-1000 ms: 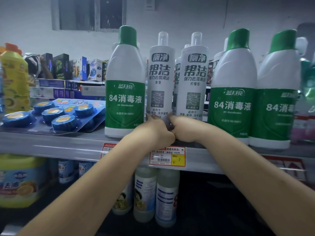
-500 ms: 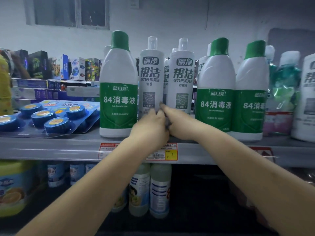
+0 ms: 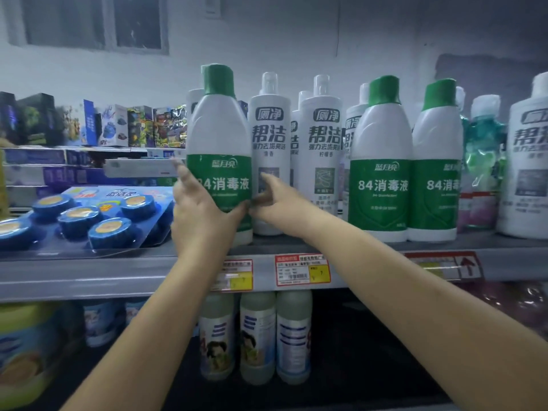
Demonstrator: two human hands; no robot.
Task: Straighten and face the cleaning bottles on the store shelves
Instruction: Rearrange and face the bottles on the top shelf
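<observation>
Here, hands [image 3: 204,209] on "84消毒液" bottle [image 3: 219,143]

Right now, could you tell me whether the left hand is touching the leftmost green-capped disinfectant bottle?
Touching. The head view shows the left hand wrapped around the leftmost disinfectant bottle, its fingers lying across the green label.

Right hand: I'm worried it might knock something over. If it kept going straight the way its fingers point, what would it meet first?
The right hand points up-left at the left green-capped disinfectant bottle. Its fingertips look at or almost on that bottle's right side, so it comes first; depth is unclear.
</observation>
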